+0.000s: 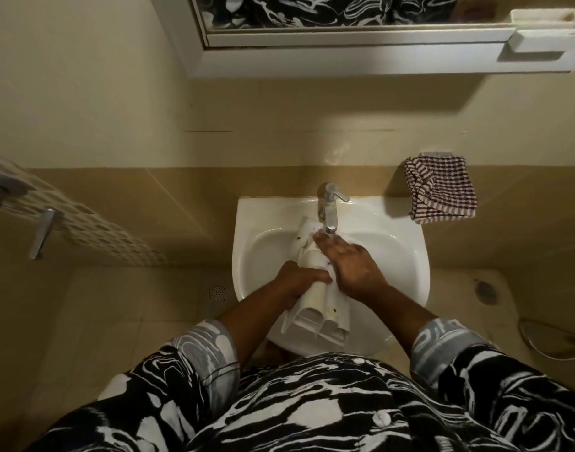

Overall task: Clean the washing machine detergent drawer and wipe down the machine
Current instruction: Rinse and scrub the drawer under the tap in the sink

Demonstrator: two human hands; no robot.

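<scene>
Detergent drawer (313, 298), white: over the sink (247, 220) basin, long axis running from the person toward the faucet (329, 203), compartment end nearest. Left hand (297, 282) grips its left edge; right hand (353, 265) lies flat on top, fingers straight.

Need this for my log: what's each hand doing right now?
Left hand: grips the drawer.
Right hand: open, fingers flat on the drawer.

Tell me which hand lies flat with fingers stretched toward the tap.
The right hand: it lies flat on the white plastic detergent drawer; the left hand curls round the drawer's side.
</scene>
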